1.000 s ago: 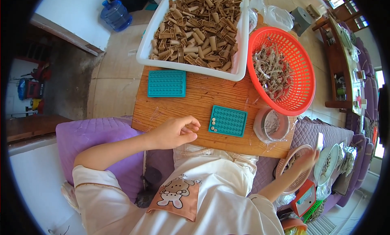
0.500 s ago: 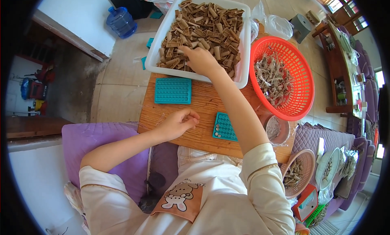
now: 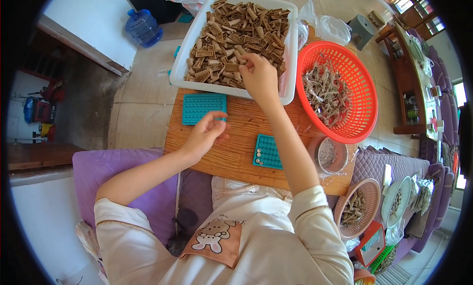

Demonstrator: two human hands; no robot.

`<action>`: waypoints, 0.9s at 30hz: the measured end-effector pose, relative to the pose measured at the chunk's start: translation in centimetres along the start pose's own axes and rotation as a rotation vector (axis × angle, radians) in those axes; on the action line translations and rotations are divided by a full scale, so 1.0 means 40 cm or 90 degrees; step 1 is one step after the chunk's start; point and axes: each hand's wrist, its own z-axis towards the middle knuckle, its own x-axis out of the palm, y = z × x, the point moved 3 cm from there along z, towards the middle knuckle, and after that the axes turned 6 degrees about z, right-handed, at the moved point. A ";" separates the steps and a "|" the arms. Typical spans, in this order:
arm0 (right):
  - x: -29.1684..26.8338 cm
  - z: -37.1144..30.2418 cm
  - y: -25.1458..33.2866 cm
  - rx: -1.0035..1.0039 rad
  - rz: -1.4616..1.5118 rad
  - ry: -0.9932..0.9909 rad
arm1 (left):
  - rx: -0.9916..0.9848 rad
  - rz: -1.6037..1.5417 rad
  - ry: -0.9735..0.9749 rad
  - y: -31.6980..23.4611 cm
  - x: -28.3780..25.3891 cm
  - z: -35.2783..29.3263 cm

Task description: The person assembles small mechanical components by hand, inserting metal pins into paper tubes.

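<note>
My right hand [image 3: 261, 80] is over the near right part of a white plastic bin [image 3: 294, 43] heaped with short brown trough-shaped pieces [image 3: 246, 26]. Its thumb and fingers are pinched together at the surface of the heap; whatever is between them is hidden. My left hand [image 3: 206, 137] hangs just in front of a teal ridged tray [image 3: 197, 105], fingers loosely curled and apart, with nothing visible in them. A second teal tray [image 3: 270, 149], holding several small round pieces along its left side, lies on the table to the left of my right forearm.
A red plastic basket [image 3: 367, 88] of wrinkled dry strips stands right of the bin. Nearer sits a clear round tub [image 3: 329, 154] at the wooden table's [image 3: 231, 161] right side. A pink basket [image 3: 362, 201] and a pale green basket [image 3: 398, 201] rest on the purple seat farther right.
My right hand has moved right within the bin and its fingers have closed into a pinch. My left hand has risen slightly, toward the far teal tray.
</note>
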 end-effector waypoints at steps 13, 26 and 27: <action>-0.093 -0.355 0.124 0.427 0.677 0.164 | 0.187 0.143 0.062 -0.016 0.015 -0.026; -0.513 -0.217 -0.400 0.328 -0.235 0.214 | 0.000 0.059 0.049 0.004 0.010 -0.014; -0.504 -0.203 -0.394 0.390 -0.246 0.257 | 0.002 0.072 0.057 0.007 0.008 -0.015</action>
